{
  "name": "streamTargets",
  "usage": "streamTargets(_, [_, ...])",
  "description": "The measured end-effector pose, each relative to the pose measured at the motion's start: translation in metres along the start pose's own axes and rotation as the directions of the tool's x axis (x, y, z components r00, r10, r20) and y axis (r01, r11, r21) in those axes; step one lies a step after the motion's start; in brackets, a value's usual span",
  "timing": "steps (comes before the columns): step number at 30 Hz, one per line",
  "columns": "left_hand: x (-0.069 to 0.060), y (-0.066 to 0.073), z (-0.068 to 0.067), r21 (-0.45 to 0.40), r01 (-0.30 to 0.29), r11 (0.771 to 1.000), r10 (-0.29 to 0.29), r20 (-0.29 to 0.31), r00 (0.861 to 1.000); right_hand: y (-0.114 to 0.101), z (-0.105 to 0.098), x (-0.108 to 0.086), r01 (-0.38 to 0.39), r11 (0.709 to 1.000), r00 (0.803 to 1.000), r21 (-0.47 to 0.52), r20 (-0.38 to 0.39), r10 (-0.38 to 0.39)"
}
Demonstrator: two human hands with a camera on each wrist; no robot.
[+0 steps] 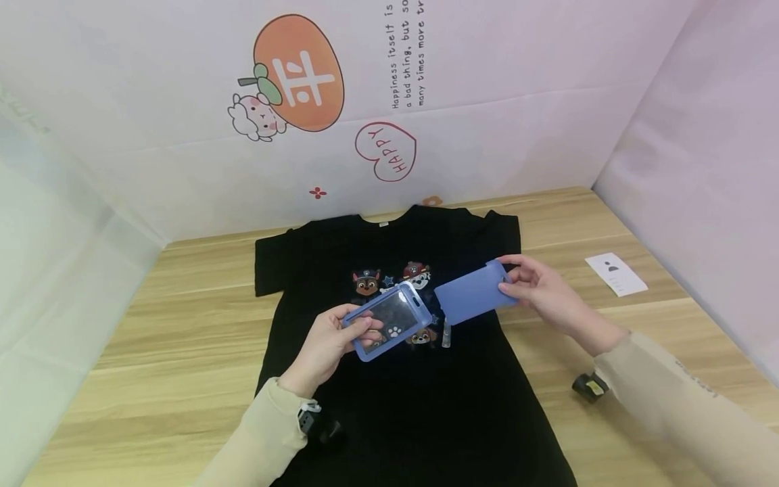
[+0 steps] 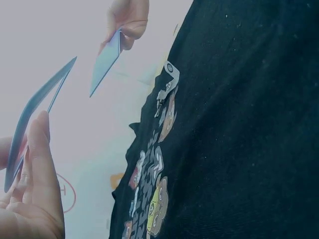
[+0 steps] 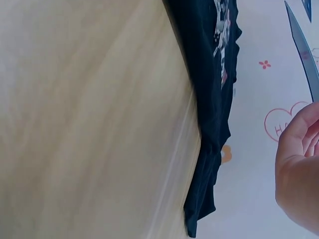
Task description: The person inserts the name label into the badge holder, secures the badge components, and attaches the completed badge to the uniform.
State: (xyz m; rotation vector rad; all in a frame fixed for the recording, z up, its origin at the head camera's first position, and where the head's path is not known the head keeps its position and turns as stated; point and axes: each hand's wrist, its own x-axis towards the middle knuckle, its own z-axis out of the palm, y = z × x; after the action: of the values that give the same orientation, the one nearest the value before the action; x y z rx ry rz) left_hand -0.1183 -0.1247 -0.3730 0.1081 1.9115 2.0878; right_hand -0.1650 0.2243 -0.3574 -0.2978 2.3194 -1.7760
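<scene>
My left hand (image 1: 328,341) grips a blue card holder frame (image 1: 372,353) by its lower left end, fingers showing through its window. In the left wrist view the frame (image 2: 25,117) appears edge-on in the left hand (image 2: 37,199). My right hand (image 1: 541,287) pinches a flat blue panel (image 1: 471,295) at its slotted right end, thumb on the near face. A small gap separates panel and frame. In the right wrist view the panel (image 3: 303,50) rises above the right hand (image 3: 299,164). Both pieces are held above a black T-shirt (image 1: 395,419).
The printed T-shirt lies spread on the wooden table (image 1: 182,338). A white card (image 1: 616,274) with a small figure icon lies at the right. A small metallic clip (image 1: 447,333) shows beside the print, below the panel. A printed white cloth (image 1: 487,101) stands behind.
</scene>
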Motion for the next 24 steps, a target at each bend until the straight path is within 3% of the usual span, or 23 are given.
streamTargets(14, [0.0,-0.001,-0.002,-0.003,0.012,1.0,-0.012,-0.012,1.0,0.004,-0.012,0.035,-0.121,0.987,0.99,-0.103,-0.086,0.112])
streamTargets(24, [-0.001,-0.004,-0.002,-0.009,0.011,1.0,-0.011,0.0,1.0,0.012,-0.002,0.052,-0.119,0.985,0.993,-0.128,-0.023,0.117])
